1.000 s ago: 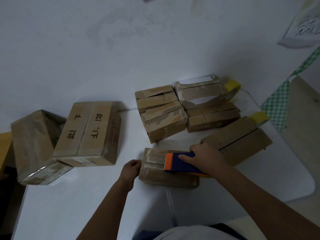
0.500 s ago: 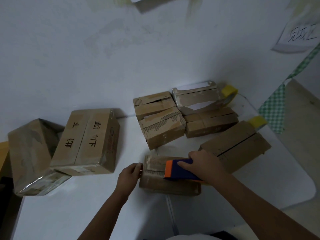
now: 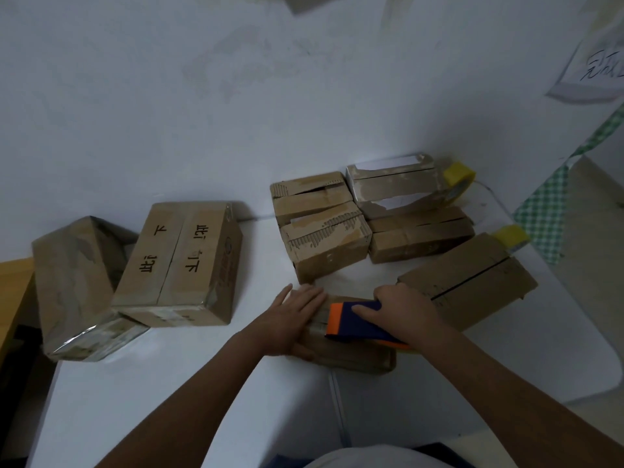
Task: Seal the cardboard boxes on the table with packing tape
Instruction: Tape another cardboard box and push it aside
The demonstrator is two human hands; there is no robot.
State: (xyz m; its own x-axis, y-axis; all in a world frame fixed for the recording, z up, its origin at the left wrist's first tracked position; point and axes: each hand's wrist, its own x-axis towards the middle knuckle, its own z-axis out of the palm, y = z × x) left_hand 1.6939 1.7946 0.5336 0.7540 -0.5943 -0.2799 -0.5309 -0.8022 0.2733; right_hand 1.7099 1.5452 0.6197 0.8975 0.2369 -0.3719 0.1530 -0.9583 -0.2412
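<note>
Left hand (image 3: 295, 319) flat on small box (image 3: 351, 356); right hand (image 3: 403, 307) grips tape dispenser (image 3: 354, 327). Large box (image 3: 179, 261) bears printed characters, unread.

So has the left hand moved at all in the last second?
Yes. The left hand was curled at the left end of the small box; it now lies flat on that box's top, closer to the tape dispenser.

black characters on box (image 3: 175, 261) (illegible), handwritten note (image 3: 597, 65)
</note>
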